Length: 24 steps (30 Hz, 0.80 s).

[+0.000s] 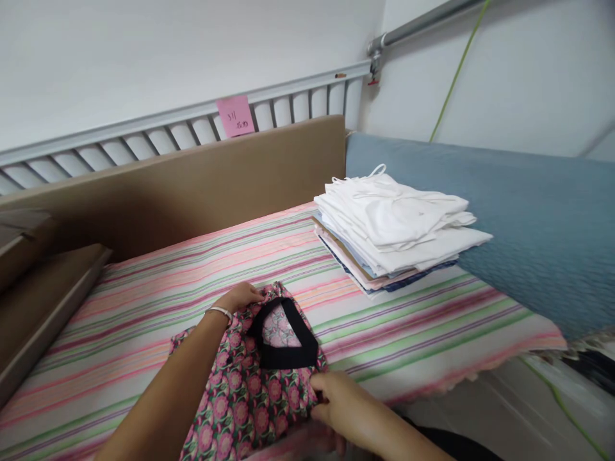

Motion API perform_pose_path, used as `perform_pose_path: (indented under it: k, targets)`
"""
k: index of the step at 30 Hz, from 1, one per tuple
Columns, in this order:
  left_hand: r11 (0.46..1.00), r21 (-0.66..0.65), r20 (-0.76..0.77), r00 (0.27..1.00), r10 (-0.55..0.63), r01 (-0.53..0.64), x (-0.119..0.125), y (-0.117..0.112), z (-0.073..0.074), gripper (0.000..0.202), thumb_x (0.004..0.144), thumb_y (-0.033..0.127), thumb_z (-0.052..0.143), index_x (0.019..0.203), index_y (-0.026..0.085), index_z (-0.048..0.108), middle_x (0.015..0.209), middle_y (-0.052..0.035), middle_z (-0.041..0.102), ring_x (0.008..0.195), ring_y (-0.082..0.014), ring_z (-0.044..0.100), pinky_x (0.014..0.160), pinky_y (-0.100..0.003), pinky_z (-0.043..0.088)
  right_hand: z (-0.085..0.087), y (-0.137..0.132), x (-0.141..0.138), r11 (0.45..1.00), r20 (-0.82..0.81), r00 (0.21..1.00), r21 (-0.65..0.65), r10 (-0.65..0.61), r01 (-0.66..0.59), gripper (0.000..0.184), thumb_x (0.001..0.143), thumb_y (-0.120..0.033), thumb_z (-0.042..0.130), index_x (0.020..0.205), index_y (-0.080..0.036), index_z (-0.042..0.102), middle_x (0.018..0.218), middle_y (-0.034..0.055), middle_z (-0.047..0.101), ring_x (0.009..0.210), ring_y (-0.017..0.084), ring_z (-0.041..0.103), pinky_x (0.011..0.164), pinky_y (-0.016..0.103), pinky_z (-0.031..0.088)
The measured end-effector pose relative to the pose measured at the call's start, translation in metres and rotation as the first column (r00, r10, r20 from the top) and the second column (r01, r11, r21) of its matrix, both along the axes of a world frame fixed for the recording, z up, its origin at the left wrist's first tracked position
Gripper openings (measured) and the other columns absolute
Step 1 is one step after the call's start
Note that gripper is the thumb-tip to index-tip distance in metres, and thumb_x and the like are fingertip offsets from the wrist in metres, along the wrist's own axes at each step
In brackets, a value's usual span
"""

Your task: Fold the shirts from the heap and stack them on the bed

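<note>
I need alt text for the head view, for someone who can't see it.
A person's left hand touches and right hand pinches a pink floral garment with a black neckband, lying on a striped cloth. Beyond it, to the right, sits a stack of folded fabric, white on top.

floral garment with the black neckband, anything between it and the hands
Nothing visible: the left hand touches the floral garment at its far shoulder, and the right hand pinches its near shoulder. The folded stack lies beyond, off to the right.
</note>
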<state>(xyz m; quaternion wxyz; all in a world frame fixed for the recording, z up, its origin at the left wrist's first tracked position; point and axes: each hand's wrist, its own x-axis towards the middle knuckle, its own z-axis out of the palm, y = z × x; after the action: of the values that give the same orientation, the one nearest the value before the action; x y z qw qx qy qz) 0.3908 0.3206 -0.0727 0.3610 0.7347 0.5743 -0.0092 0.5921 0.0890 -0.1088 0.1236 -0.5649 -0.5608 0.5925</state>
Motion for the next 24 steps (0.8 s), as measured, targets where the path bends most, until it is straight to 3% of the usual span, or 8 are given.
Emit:
perform_pose_path:
  k: [7,12,15,20,24]
  targets:
    - [0.979,0.139,0.172,0.977,0.126,-0.15,-0.01,0.0,-0.007,0.029,0.064,0.046,0.056,0.068,0.017,0.059,0.056,0.003,0.051,0.052,-0.0112,0.042,0.051,-0.024,0.033,0.013,0.004,-0.005,0.997,0.052,0.999,-0.073,0.011,-0.008,0.014,0.078,-0.016,0.042,0.067,-0.02,0.049,0.039,-0.0065,0.042,0.033,0.011,0.05,0.034,0.016,0.035]
    - [0.932,0.277,0.226,0.958,0.174,-0.235,-0.005,0.0,-0.017,0.022,0.066,0.039,0.055,0.064,0.017,0.056,0.062,-0.0004,0.056,0.063,-0.0145,0.049,0.062,-0.027,0.039,0.017,0.006,-0.008,0.995,0.106,0.994,-0.101,0.013,-0.002,0.024,0.079,-0.015,0.041,0.056,-0.019,0.039,0.035,-0.0063,0.039,0.029,0.008,0.043,0.033,0.014,0.033]
    - [0.936,0.27,0.239,0.957,0.164,-0.228,0.0,-0.001,-0.021,0.025,0.065,0.041,0.058,0.063,0.016,0.058,0.061,-0.0012,0.058,0.063,-0.0158,0.051,0.062,-0.028,0.04,0.012,0.004,-0.008,0.997,0.099,0.995,-0.074,0.007,0.001,0.023,0.077,-0.015,0.043,0.054,-0.019,0.039,0.036,-0.0062,0.038,0.03,0.009,0.046,0.033,0.014,0.032]
    - [0.958,0.208,0.267,0.954,0.139,-0.198,0.01,-0.001,-0.016,0.026,0.064,0.039,0.06,0.077,0.016,0.063,0.063,-0.0007,0.061,0.063,-0.016,0.055,0.061,-0.027,0.042,0.014,0.011,0.003,0.998,0.024,1.0,-0.068,0.009,-0.008,0.02,0.078,-0.025,0.047,0.059,-0.02,0.044,0.04,-0.0052,0.043,0.034,0.011,0.051,0.034,0.016,0.034]
    - [0.975,0.146,0.282,0.951,0.123,-0.17,0.016,-0.002,-0.014,0.024,0.064,0.034,0.058,0.08,0.016,0.061,0.064,-0.0001,0.062,0.061,-0.0144,0.055,0.059,-0.026,0.043,0.019,0.029,0.016,0.99,0.087,0.986,0.037,-0.14,0.137,0.018,0.081,-0.03,0.049,0.068,-0.018,0.051,0.049,-0.0034,0.053,0.039,0.009,0.054,0.037,0.015,0.033]
